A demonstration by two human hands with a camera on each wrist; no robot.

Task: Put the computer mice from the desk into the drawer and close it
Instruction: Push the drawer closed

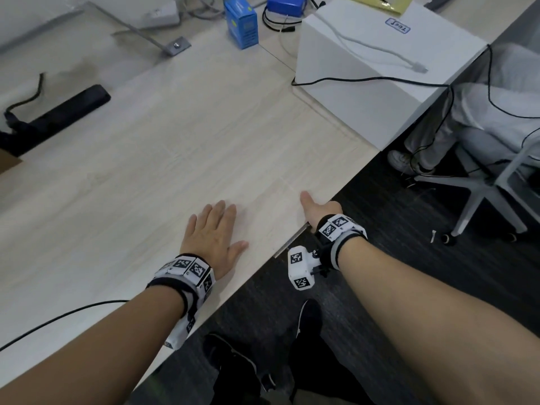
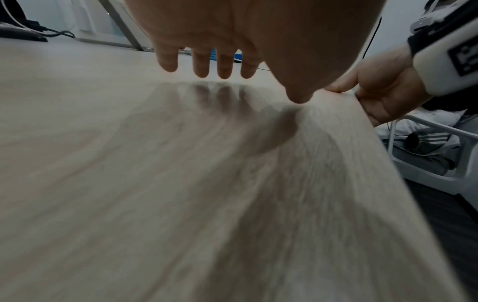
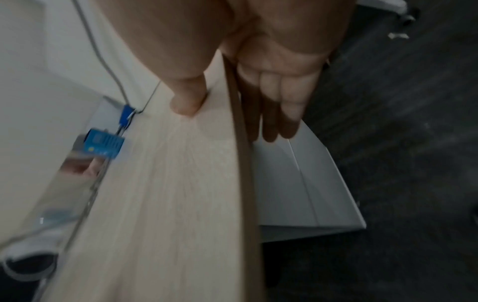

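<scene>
No computer mouse shows in any view. My left hand [image 1: 210, 229] lies flat, palm down, on the pale wooden desk [image 1: 175, 147], fingers [image 2: 212, 61] spread and straight. My right hand [image 1: 318, 211] holds the desk's front edge: the thumb [image 3: 186, 102] rests on top and the fingers [image 3: 282, 106] reach underneath. Below that edge a white drawer unit [image 3: 297, 183] stands against the dark floor; its front looks flush, with one seam line. A thin grey strip [image 1: 292, 241] peeks out under the edge beside my right wrist.
A big white box [image 1: 380, 68] with cables over it stands at the back right, blue boxes [image 1: 241, 21] behind it. A black power strip [image 1: 58, 112] lies at the left. A seated person's legs and an office chair [image 1: 482, 185] are at the right.
</scene>
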